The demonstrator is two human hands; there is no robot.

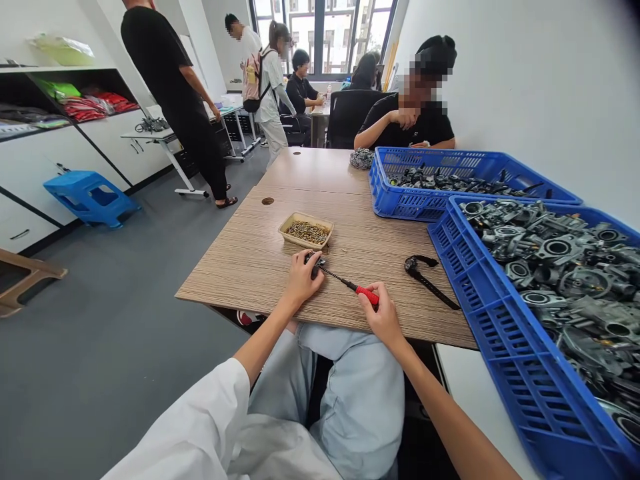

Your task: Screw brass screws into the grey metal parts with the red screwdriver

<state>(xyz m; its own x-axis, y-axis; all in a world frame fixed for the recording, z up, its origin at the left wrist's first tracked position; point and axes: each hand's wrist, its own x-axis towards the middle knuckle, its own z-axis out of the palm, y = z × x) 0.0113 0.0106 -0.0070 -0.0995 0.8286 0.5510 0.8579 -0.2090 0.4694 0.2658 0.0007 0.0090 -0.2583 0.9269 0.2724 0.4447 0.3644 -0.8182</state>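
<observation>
the largest thing here is the wood-grain desk (360, 233), with a beige tray (300, 242) on it as the landmark. beyond the tray and to its right, a person in a black top (400, 130) sits at the far end, one hand raised toward the chin. well to the right of the tray stands the nearer blue crate (505, 340), heaped with silvery metal castings (565, 267). the farther blue crate (415, 207) lies beyond the tray and to its right, holding mostly dark parts. a speckled grey bundle (361, 158) sits beyond the tray, touching or just beside that crate. the tray itself is filled with small brass- and steel-coloured pieces (306, 232). to the right of the tray and a little nearer the wearer lies a black-strapped watch (411, 267), loosely unfolded.

on the near side of the tray, toward the right, the right hand (383, 313) grips the red handle of a screwdriver (364, 292), fingers closed round its end. just in front of the tray, the left hand (303, 279) is curled over a small dark part (315, 261), pinning it to the desk. the screwdriver's slim shaft slants to this part; the exact contact is too small to tell. smallest is a loose sliver (344, 251), just right of the tray.
</observation>
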